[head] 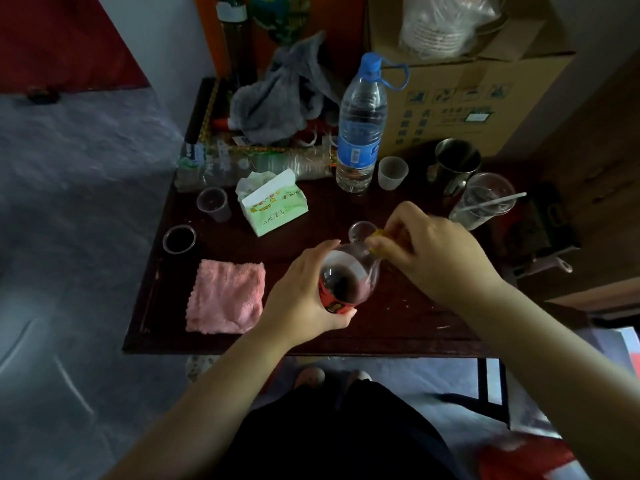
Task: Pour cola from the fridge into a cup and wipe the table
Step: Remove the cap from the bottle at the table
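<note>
Right now the cola bottle (346, 278) leans over the near middle of the desk (398, 320), its long axis pointing far and right. The left hand (304, 292) wraps a full grip round its body, and the right hand (433, 247) pinches the yellow cap (377, 237) (how loose, I cannot tell). The small clear cup (362, 232) stands just beyond the neck.

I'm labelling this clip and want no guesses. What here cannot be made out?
Head view:
cap of the cola bottle: the right hand pinches it, so on or off is hidden.
bottle label: partly under the left hand, print too blurred.
clear cup behind the bottle: partly hidden by neck and fingers; contents unclear.
cardboard box: cut off by the top edge.
</note>
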`<move>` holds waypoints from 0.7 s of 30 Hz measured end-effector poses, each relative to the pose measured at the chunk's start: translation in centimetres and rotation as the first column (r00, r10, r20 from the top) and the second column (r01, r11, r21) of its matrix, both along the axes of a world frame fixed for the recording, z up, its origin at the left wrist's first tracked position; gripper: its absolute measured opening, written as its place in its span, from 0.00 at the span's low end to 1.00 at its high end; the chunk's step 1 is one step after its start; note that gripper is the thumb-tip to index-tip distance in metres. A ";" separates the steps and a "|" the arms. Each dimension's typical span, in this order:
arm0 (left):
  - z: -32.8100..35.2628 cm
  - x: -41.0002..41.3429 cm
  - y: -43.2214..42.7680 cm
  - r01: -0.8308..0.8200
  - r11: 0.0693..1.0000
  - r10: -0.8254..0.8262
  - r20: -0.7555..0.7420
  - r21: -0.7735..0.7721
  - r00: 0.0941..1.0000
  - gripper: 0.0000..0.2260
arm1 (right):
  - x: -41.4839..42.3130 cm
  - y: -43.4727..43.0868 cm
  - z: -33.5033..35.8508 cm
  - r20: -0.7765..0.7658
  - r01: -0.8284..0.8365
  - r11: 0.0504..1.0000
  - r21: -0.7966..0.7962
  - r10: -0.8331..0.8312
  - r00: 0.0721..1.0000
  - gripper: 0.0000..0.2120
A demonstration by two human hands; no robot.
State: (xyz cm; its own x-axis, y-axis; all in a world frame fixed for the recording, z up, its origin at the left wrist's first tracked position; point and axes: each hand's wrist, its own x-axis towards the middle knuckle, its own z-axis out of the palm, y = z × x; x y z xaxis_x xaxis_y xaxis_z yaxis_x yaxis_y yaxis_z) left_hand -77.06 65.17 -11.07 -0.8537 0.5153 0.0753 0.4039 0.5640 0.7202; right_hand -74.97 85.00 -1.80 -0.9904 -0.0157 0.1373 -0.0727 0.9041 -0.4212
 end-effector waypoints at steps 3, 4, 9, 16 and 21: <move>0.0 -0.2 0.3 -0.002 1.000 0.002 -0.018 -0.013 1.000 0.46 | -0.5 0.0 -0.2 0.014 0.056 0.997 -0.059 -0.055 0.998 0.20; -0.1 -0.3 0.3 -0.006 1.000 0.005 -0.021 -0.015 1.000 0.45 | -0.6 0.2 -0.2 0.030 0.035 0.995 -0.091 -0.032 0.999 0.18; -0.3 -0.7 0.5 -0.023 1.000 0.023 -0.020 -0.005 1.000 0.45 | -1.2 1.3 0.3 0.087 -0.170 0.973 -0.159 0.186 0.979 0.13; -0.2 -0.9 0.7 -0.039 0.999 0.039 -0.025 -0.015 0.999 0.44 | -1.4 2.4 0.3 0.112 -0.163 0.966 -0.199 0.188 0.976 0.23; -0.2 -1.2 0.7 -0.012 0.998 0.010 -0.041 -0.066 0.999 0.45 | -1.8 1.8 -0.1 0.109 -0.031 0.994 -0.105 0.042 0.993 0.17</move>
